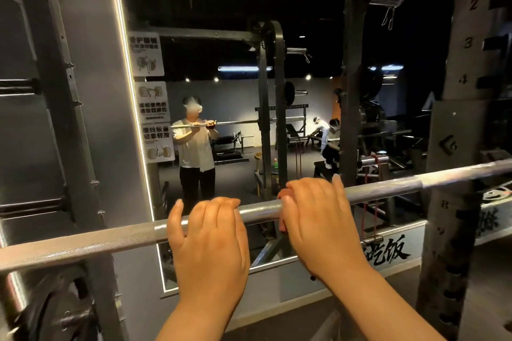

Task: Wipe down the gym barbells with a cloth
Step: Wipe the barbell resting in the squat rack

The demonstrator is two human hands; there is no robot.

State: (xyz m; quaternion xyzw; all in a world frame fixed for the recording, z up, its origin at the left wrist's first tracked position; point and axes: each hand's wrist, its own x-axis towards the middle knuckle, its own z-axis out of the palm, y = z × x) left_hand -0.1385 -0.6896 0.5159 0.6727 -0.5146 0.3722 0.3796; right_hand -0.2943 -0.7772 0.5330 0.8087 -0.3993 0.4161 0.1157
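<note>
Two grips curl over one barbell (83, 243), which runs across the view from lower left up to the right, in front of a wall mirror (235, 8). The left grip (207, 238) hooks its fingers over the smooth bar just beside the knurling. The right grip (318, 219) wraps the bar near it, the two apart. A reddish scrap (282, 225) shows at its thumb side against the bar; whether that is the cloth is unclear. A numbered rack upright (468, 63) stands at right.
</note>
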